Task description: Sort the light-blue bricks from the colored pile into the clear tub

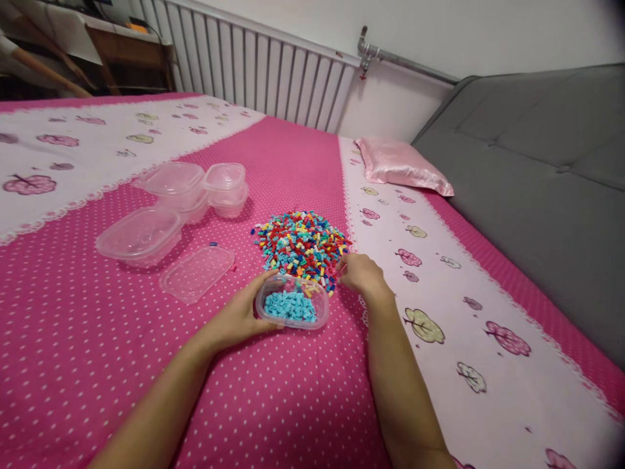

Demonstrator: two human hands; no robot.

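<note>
In the head view, an open clear container (323,309) is just before the colourful heap of small pieces (303,244), on the near side, and light-blue pieces (290,306) lie inside it. The left hand (248,309) grips its left end, with the thumb on the near side. The right hand (362,275) is at the right edge of the heap, its fingers bent; I cannot tell if they pinch a piece. To the left, a flat clear lid (198,275) lies on the dotted pink sheet (288,404), and beyond it stand other lidded containers (140,236). Farther away I see a shiny pink pillow (403,166) near the grey headboard (532,143), a white radiator (273,71) and, far left, another person's arm (53,73).
</note>
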